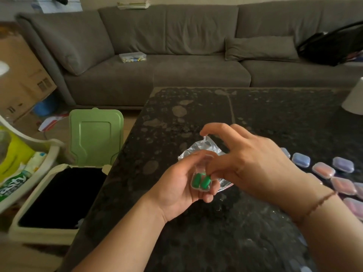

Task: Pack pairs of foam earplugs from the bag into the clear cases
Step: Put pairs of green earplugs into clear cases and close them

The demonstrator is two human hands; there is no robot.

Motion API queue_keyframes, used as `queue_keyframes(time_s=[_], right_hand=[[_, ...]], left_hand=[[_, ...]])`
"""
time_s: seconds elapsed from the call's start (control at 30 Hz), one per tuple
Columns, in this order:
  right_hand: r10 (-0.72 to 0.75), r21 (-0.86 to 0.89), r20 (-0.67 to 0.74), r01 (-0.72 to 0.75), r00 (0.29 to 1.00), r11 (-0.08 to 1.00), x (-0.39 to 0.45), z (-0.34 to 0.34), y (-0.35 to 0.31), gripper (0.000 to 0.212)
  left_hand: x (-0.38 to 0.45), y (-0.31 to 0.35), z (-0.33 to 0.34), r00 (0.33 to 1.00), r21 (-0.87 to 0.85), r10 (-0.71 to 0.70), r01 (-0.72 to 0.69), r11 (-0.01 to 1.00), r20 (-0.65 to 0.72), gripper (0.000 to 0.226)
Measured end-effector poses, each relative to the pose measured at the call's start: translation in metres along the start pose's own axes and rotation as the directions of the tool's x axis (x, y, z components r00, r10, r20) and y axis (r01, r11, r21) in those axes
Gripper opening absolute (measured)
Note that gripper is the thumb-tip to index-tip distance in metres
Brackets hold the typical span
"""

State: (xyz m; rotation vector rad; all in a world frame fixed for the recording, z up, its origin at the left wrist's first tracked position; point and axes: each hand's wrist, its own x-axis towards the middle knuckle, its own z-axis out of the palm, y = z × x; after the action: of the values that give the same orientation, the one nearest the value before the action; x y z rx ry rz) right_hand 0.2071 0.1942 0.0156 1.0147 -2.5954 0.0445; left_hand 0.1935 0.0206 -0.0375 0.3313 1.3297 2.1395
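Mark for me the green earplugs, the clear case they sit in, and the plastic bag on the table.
green earplugs (200, 180): head view, between the two plugs' bodies.
clear case (204, 190): head view, its lower rim.
plastic bag (213, 143): head view, crumpled upper part behind the hands.

A long grey-brown sofa (157, 55) fills the far side of the room, with 1 loose cushion (261, 48) lying on its right seat and a small clear box (132, 57) on the middle seat. In front stands a dark speckled stone table (196, 118). To the left, on a pale floor (29, 124), sits a cream bin (39, 230) with its green lid (96, 136) raised, beside a cardboard box (21, 75). The light is dim.
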Motion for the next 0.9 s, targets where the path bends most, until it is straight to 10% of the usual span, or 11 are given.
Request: queue_keyframes(time_s=[0.43,0.9], right_hand=[[0.229,0.247,-0.273,-0.162,0.934,0.955,-0.004,0.004,0.006,0.019],[0.150,0.232,0.034,-0.154,0.988,0.961,-0.005,0.011,-0.002,0.033]], left_hand=[[0.006,-0.002,-0.010,0.997,-0.111,0.018,-0.026,0.993,-0.071,0.018],[0.002,0.004,-0.006,0.995,0.043,0.090,-0.088,0.995,-0.049,0.083]])
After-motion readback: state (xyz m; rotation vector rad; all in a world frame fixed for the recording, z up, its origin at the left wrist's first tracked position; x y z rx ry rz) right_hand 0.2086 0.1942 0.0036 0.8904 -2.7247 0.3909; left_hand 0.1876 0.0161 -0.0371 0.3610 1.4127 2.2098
